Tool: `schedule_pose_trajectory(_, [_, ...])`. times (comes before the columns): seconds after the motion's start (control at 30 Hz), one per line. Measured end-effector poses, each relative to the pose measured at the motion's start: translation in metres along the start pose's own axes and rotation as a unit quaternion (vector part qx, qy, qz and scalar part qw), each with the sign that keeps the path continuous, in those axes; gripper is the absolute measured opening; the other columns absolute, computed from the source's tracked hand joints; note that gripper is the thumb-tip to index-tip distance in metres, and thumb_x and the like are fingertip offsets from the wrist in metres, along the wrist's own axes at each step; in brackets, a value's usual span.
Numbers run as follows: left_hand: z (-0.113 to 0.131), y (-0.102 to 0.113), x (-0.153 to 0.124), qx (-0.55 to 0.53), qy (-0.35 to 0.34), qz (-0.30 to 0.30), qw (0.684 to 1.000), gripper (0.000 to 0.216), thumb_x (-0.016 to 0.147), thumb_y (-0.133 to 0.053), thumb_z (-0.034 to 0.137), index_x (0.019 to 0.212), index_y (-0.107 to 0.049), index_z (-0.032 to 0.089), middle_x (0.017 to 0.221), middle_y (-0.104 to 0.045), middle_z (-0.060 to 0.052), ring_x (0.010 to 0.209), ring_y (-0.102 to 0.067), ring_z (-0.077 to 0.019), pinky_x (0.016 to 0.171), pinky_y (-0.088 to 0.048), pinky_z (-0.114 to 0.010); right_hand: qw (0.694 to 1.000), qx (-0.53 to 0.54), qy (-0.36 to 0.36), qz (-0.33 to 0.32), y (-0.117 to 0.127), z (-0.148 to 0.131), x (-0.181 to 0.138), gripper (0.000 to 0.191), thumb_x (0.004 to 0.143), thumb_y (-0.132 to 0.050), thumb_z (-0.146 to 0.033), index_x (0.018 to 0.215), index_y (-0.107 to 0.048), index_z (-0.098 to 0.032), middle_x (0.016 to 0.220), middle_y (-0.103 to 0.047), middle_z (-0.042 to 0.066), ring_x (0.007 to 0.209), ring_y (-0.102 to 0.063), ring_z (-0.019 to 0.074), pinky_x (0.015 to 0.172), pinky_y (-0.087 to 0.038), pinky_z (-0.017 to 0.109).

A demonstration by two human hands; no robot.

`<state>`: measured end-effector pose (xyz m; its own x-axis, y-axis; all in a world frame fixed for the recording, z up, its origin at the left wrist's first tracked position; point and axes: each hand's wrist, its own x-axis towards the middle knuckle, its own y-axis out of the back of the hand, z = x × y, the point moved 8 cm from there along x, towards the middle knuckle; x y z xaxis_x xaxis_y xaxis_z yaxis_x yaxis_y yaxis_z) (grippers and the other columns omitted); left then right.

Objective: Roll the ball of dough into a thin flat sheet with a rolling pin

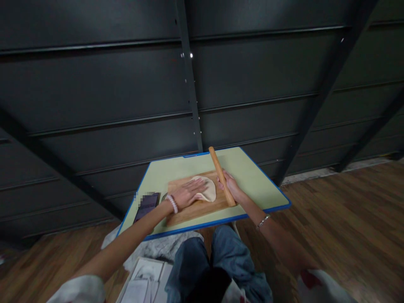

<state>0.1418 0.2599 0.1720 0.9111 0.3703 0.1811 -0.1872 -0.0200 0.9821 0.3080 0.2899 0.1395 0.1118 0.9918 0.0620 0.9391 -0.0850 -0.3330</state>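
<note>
Dough (211, 193) partly invisible under left hand (188, 191)

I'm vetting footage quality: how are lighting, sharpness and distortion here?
Head view: dim, with the dark wall showing small bright glints; head view: left hand looks slightly blurred on the dough; head view: wide-angle stretch, wall posts splaying toward the top.

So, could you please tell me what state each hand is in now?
Left hand: open, resting on the dough.
Right hand: closed, holding the rolling pin.

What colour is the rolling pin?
The rolling pin is light orange-brown, best seen in the head view.
</note>
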Motion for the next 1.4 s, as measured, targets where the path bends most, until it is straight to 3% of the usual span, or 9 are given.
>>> schedule_pose_trajectory(0.13, [0.000,-0.014,-0.005,-0.044,0.003,-0.062,0.997,0.068,0.088,-0.043,0.052,0.145,-0.018,0.024,0.151,-0.018,-0.008,0.140,-0.011,-0.0208,0.114,-0.012,-0.044,1.000,0.010,-0.020,0.003,-0.001,0.002,-0.001,0.033,0.077,-0.049,-0.055,0.075,-0.041,-0.023,0.057,-0.052,-0.007,0.034,-0.038,0.0059,0.034,-0.028,0.020])
schedule_pose_trajectory(0.23, [-0.010,-0.022,-0.004,-0.055,0.034,-0.073,0.995,0.072,0.086,-0.045,0.055,0.145,-0.018,0.024,0.151,-0.019,-0.009,0.140,-0.012,-0.0221,0.113,-0.012,-0.046,1.000,0.016,-0.020,-0.001,-0.002,0.002,-0.002,0.033,0.078,-0.048,-0.054,0.075,-0.040,-0.023,0.057,-0.052,-0.008,0.034,-0.038,0.0060,0.034,-0.028,0.020])
schedule_pose_trajectory(0.53, [-0.014,-0.025,0.009,-0.024,-0.042,-0.082,0.995,0.041,0.092,-0.037,0.021,0.133,-0.044,0.020,0.139,-0.045,-0.007,0.132,-0.035,-0.0154,0.112,-0.026,-0.036,0.999,0.040,-0.010,-0.004,0.000,0.002,0.000,0.029,0.078,-0.049,-0.050,0.074,-0.040,-0.023,0.056,-0.051,-0.007,0.034,-0.037,0.0062,0.033,-0.029,0.019])
schedule_pose_trajectory(0.73, [-0.022,-0.007,0.020,-0.038,-0.060,-0.061,0.996,0.038,0.093,-0.039,0.033,0.124,-0.053,0.016,0.136,-0.047,-0.011,0.131,-0.037,-0.0181,0.111,-0.028,-0.034,0.995,0.087,-0.042,0.014,0.004,0.003,-0.001,0.024,0.083,-0.046,-0.042,0.072,-0.045,-0.021,0.055,-0.051,-0.006,0.035,-0.036,0.0058,0.034,-0.029,0.019])
schedule_pose_trajectory(0.83, [-0.034,-0.003,0.028,-0.072,-0.026,-0.061,0.995,0.042,0.093,-0.036,0.039,0.125,-0.053,0.017,0.137,-0.047,-0.008,0.130,-0.038,-0.0171,0.110,-0.029,-0.032,0.994,0.093,-0.052,0.016,0.004,0.004,-0.001,0.027,0.084,-0.045,-0.043,0.069,-0.045,-0.020,0.053,-0.049,-0.005,0.035,-0.036,0.0056,0.034,-0.028,0.018])
schedule_pose_trajectory(0.97, [-0.048,-0.005,0.028,-0.136,0.041,-0.019,0.990,0.048,0.095,-0.029,0.041,0.131,-0.046,0.014,0.138,-0.046,-0.009,0.131,-0.036,-0.0178,0.110,-0.028,-0.036,0.993,0.091,-0.078,0.013,0.003,0.010,-0.002,0.033,0.084,-0.045,-0.045,0.065,-0.046,-0.019,0.050,-0.048,-0.005,0.034,-0.035,0.0056,0.033,-0.028,0.019])
schedule_pose_trajectory(1.2, [-0.032,-0.027,0.002,-0.127,0.003,-0.010,0.992,0.053,0.087,-0.049,0.036,0.135,-0.042,0.018,0.144,-0.036,-0.011,0.136,-0.027,-0.0222,0.114,-0.014,-0.046,0.989,0.125,-0.076,0.012,0.002,0.014,0.000,0.029,0.085,-0.047,-0.044,0.068,-0.046,-0.020,0.054,-0.052,-0.004,0.034,-0.037,0.0055,0.033,-0.029,0.018])
schedule_pose_trajectory(1.3, [-0.030,-0.022,0.001,-0.177,0.021,0.020,0.984,0.044,0.090,-0.040,0.033,0.130,-0.049,0.018,0.140,-0.043,-0.010,0.132,-0.034,-0.0215,0.112,-0.019,-0.045,0.990,0.124,-0.073,0.011,0.002,0.014,0.000,0.030,0.084,-0.047,-0.044,0.068,-0.046,-0.020,0.055,-0.052,-0.004,0.034,-0.037,0.0051,0.033,-0.029,0.018])
schedule_pose_trajectory(1.4, [-0.037,-0.011,0.010,-0.278,0.061,0.019,0.958,0.043,0.092,-0.036,0.040,0.116,-0.060,0.014,0.123,-0.059,-0.012,0.118,-0.049,-0.0230,0.103,-0.035,-0.040,0.990,0.117,-0.073,0.006,0.002,0.011,-0.001,0.031,0.085,-0.046,-0.043,0.066,-0.047,-0.019,0.054,-0.051,-0.004,0.035,-0.036,0.0046,0.033,-0.029,0.017])
